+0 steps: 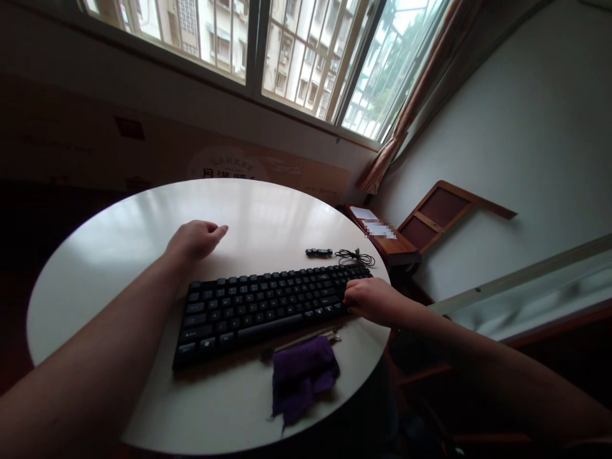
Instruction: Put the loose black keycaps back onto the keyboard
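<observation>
A black keyboard (261,306) lies across the round white table (119,242). My right hand (370,299) rests on the keyboard's right end with its fingers curled down over the keys. My left hand (196,239) hovers over the bare tabletop just behind the keyboard's left end, fingers loosely curled and holding nothing. A purple cloth (301,376) lies crumpled in front of the keyboard near the table's front edge. A thin tool (303,338) lies between cloth and keyboard.
A small row of black keycaps (319,252) and a coiled black cable (356,257) sit behind the keyboard's right end. A wooden chair (421,223) stands to the right by the wall. Windows run along the back.
</observation>
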The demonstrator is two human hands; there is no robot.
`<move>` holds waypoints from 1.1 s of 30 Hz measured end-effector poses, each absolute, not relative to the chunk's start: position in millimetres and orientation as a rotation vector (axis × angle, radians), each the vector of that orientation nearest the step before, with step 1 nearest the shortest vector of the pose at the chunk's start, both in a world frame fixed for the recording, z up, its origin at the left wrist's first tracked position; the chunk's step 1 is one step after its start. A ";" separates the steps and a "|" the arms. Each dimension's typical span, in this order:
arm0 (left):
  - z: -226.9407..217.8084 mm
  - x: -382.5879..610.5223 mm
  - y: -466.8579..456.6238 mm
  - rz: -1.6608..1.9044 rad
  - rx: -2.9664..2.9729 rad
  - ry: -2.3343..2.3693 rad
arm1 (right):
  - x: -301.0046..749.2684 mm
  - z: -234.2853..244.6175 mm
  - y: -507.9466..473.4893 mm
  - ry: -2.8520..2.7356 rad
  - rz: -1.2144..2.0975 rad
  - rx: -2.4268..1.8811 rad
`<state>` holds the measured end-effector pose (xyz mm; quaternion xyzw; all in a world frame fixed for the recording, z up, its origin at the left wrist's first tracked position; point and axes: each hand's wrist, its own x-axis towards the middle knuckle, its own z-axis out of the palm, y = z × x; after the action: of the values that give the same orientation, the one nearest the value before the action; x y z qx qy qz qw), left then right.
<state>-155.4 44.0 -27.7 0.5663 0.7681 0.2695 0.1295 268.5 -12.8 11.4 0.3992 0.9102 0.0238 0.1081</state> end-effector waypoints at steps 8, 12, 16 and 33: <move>-27.0 -154.8 42.8 0.817 1.645 2.229 | 248.6 42.5 16.8 2.716 -0.050 0.957; -27.3 -155.3 43.3 0.816 1.651 2.229 | 220.6 54.2 59.4 2.787 0.021 1.155; -25.9 -154.8 42.9 0.808 1.671 2.229 | 194.5 43.6 100.4 2.771 0.082 1.257; -23.5 -149.5 41.8 0.750 1.750 2.245 | 195.4 45.0 79.0 2.913 -0.064 1.114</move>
<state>-149.5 41.8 -23.5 0.5915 0.7590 0.2535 0.0990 195.4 79.0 45.0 0.3570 0.9338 -0.0205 0.0112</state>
